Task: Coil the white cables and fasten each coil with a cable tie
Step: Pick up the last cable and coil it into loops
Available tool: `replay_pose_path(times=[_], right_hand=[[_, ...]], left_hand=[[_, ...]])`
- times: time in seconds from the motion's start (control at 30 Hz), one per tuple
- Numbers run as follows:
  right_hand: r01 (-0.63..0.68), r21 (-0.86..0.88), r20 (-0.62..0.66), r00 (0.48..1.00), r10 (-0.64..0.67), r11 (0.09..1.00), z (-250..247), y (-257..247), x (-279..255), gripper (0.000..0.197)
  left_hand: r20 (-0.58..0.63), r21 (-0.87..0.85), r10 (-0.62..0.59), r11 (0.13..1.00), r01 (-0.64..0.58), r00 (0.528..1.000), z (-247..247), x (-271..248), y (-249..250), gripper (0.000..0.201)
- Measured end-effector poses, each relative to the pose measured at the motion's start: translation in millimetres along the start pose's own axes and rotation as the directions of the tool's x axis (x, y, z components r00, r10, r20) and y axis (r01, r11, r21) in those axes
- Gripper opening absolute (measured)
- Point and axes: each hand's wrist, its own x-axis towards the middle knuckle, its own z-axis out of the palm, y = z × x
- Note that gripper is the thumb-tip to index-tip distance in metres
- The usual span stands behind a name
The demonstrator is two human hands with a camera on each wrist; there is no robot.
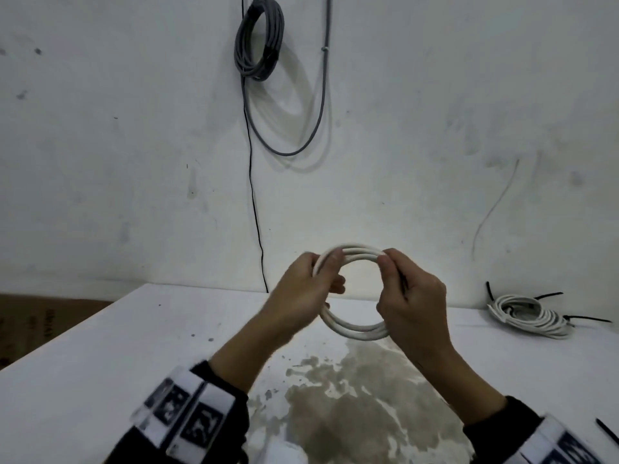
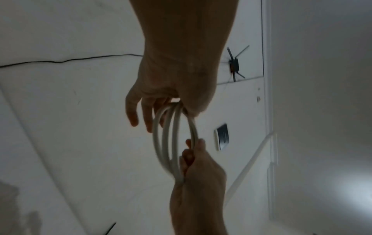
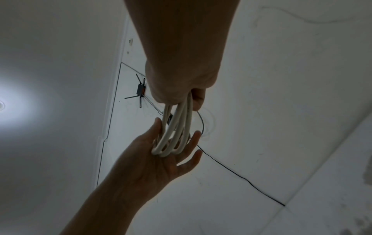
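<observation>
White cable coil (image 1: pixel 355 329) hangs upright at the centre of the head view, raised above the stained white table (image 1: pixel 100 363). The left hand (image 1: pixel 301 289) supports its left side, thumb over the strands, the fingers loosely spread behind them. The right hand (image 1: pixel 410 299) pinches the coil's right side between thumb and curled fingers. At the right edge of the frame, tied coils (image 1: pixel 529 314) with black cable ties (image 1: pixel 586 319) lie on the table. A grey cable bundle (image 1: pixel 259 38) hangs on the wall at the top.
</observation>
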Motion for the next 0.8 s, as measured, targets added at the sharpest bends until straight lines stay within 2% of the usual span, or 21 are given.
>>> replay_pose_path(times=[0.03,0.1,0.2,0.33,0.53,0.7,0.8], right_hand=[[-0.028,-0.003,-0.030,0.999,0.028,1.000,2,0,-3,0.026],[-0.068,-0.012,-0.059,0.996,0.067,0.998,4,-1,-9,0.028],[-0.106,-0.029,-0.103,0.989,0.102,0.994,3,0,-15,0.026],[-0.092,-0.066,-0.152,0.985,0.081,0.994,-2,1,-22,0.029],[-0.057,-0.110,-0.205,0.978,0.033,0.992,-9,-2,-26,0.026],[-0.032,-0.094,-0.201,0.980,0.013,0.995,-15,-8,-23,0.025],[-0.080,-0.024,-0.175,0.982,0.075,0.996,-21,-10,-23,0.026]], left_hand=[[-0.058,-0.076,0.014,0.997,-0.019,0.998,8,-3,-4,0.036],[-0.128,-0.273,-0.031,0.962,-0.005,0.991,20,-6,-5,0.038],[-0.141,-0.463,-0.162,0.883,0.079,0.977,30,-11,-2,0.044],[-0.167,-0.483,-0.257,0.863,0.148,0.952,37,-15,0,0.053],[-0.186,-0.536,-0.326,0.824,0.182,0.927,53,-20,2,0.052],[-0.284,-0.547,-0.267,0.834,0.073,0.921,61,-23,1,0.055],[-0.216,-0.616,-0.253,0.785,0.070,0.943,58,-22,3,0.057]])
